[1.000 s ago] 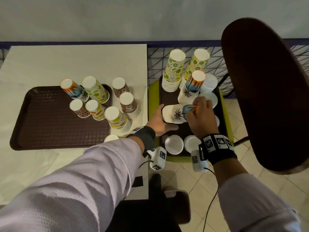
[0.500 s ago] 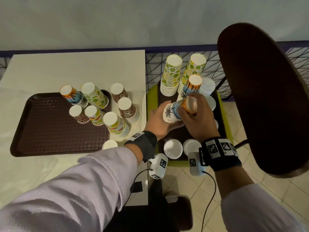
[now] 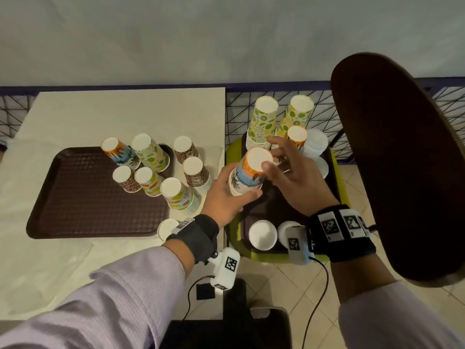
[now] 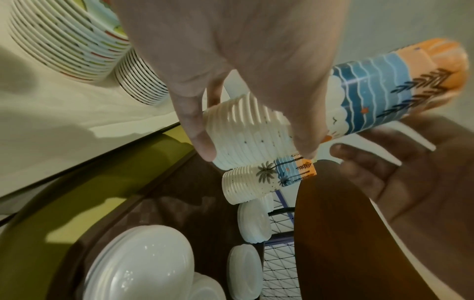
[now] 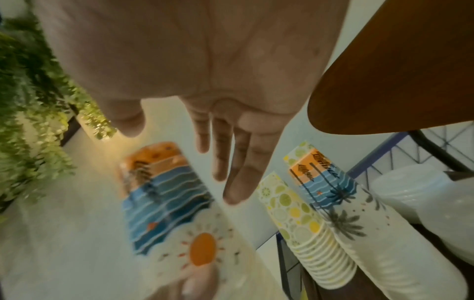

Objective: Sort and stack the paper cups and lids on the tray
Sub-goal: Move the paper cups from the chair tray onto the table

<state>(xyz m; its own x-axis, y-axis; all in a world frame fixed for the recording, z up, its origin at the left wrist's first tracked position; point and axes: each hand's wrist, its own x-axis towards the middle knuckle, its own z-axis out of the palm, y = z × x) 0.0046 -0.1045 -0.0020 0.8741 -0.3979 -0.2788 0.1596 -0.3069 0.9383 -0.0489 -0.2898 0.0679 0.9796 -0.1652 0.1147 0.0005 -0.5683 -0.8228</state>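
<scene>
My left hand [image 3: 234, 195] grips a stack of palm-print paper cups [image 3: 247, 172] near its rims, base up and tilted, above the left edge of the right brown tray [image 3: 274, 207]. The left wrist view shows those fingers [image 4: 197, 132] curled round the stack [image 4: 359, 91]. My right hand [image 3: 284, 170] hovers open beside the stack's top, fingers spread; in the right wrist view the fingers [image 5: 225, 162] are straight above the stack [image 5: 174, 203]. Another palm-print stack [image 3: 297, 137] stands on that tray beside two lemon-print stacks [image 3: 263, 122]. White lids [image 3: 263, 234] lie at its front.
The left brown tray [image 3: 88, 197] on the white table holds several upturned cup stacks [image 3: 151, 153] at its right end; two leopard-print stacks [image 3: 197, 172] and a lid [image 3: 167, 227] sit just off it. A dark chair back [image 3: 402, 159] looms at right. Clear lids [image 3: 315, 144] sit at the right tray's back.
The palm-print stack lay on its side on the right tray under both hands. My left hand has lifted and turned it base up; my right hand has let go and spread open.
</scene>
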